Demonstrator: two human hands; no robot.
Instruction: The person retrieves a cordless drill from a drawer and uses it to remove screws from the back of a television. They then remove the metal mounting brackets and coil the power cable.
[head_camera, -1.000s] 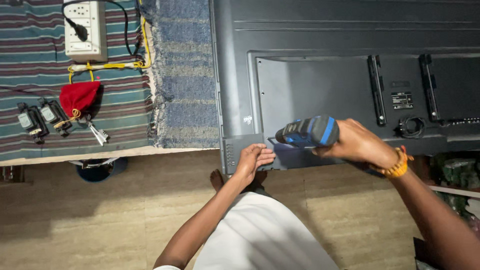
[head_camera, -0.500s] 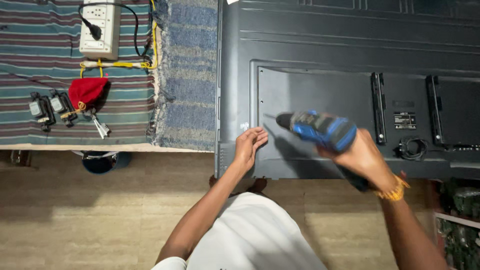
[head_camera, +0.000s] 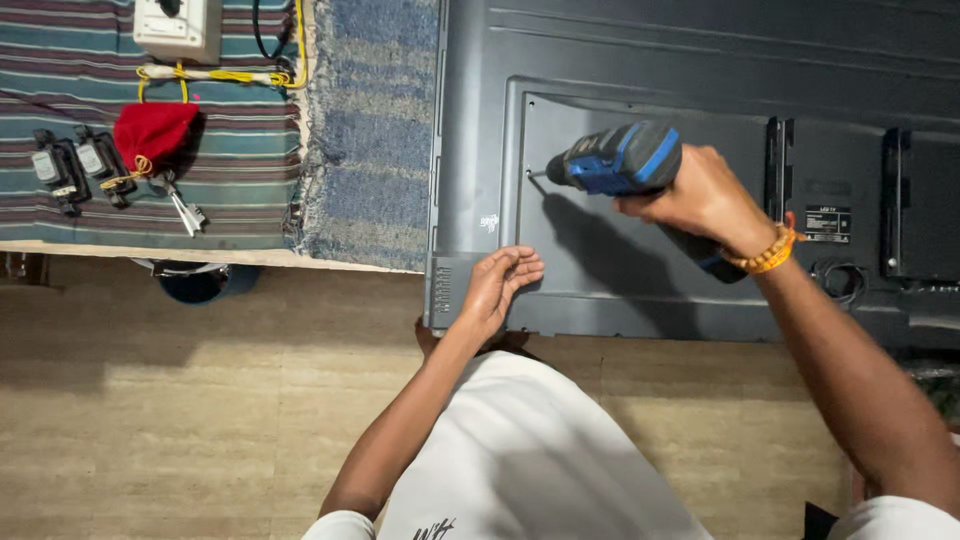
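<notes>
A large dark grey flat-screen television (head_camera: 640, 70), face down with its plastic back panel upward, lies across the right side of the worktop, its near edge at the worktop's near edge. The right hand (head_camera: 700, 200) is wrapped tight around the grip of a blue and black cordless power screwdriver (head_camera: 615, 160), held level, with the bit tip at a screw point on the left edge of the raised inner panel. An orange beaded bracelet (head_camera: 768, 255) circles that wrist. The left hand (head_camera: 500, 285) rests on the near left corner of the television, fingers loosely curled, holding nothing. To the left, a blue and striped woven cloth (head_camera: 230, 170) covers the worktop and carries a small red fabric pouch (head_camera: 152, 133), two small black adapters (head_camera: 70, 165), a white socket box (head_camera: 178, 28) and a yellow cable (head_camera: 230, 73) at the far edge.
</notes>
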